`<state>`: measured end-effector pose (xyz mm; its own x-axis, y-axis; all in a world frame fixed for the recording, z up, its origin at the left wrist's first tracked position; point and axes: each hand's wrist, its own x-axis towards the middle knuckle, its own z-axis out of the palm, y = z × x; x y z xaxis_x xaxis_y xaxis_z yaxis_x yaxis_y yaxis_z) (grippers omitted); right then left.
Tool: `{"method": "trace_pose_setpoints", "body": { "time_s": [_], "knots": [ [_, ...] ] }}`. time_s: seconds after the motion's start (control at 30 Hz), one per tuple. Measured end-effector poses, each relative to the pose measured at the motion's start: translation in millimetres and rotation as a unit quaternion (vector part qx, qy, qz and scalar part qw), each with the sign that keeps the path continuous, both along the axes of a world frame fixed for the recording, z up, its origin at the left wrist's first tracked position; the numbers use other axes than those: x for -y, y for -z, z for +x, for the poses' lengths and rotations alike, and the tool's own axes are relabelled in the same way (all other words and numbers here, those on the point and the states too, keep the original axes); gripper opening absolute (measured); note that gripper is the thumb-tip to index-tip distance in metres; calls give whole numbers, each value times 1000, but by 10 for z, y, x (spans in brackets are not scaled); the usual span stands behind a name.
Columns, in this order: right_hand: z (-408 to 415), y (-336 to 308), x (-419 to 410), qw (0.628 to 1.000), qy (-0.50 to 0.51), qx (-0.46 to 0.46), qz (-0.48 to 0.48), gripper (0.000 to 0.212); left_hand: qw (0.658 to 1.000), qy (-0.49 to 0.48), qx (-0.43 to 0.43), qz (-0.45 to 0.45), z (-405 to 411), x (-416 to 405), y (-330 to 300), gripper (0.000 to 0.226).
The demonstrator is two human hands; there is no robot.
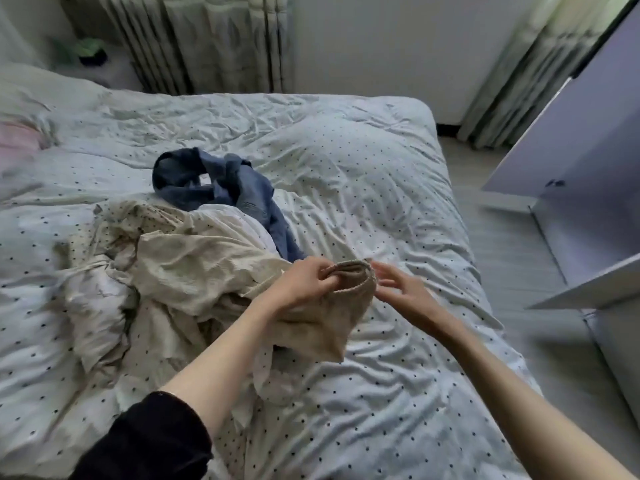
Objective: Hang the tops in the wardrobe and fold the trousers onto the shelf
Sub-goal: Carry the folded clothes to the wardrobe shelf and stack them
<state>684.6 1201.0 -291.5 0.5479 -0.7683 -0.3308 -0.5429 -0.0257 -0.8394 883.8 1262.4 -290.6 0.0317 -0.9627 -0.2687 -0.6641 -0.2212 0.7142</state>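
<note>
One head-worn wide view looks forward and down (close in) over the bed (pixel 346 150).

Jeans (pixel 239 188) behind top (pixel 194 271), on bed (pixel 398 188)

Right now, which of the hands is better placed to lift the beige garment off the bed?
The left hand: it already pinches the beige garment at its edge, while the right hand is open beside it.

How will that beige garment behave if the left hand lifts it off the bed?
Probably floppy: the beige garment lies crumpled and droops below the left hand pinching its edge. It looks thin, so likely light. The rest may drag across the bed and unfurl.
</note>
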Motion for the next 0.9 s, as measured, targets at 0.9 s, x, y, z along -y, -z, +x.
{"method": "trace_pose_setpoints", "body": {
  "time_s": [0.9],
  "knots": [
    [-48,-575,144,930,225,-208,-203,10,949,-13,150,-278,136,82,-1248,18]
  ]
}}
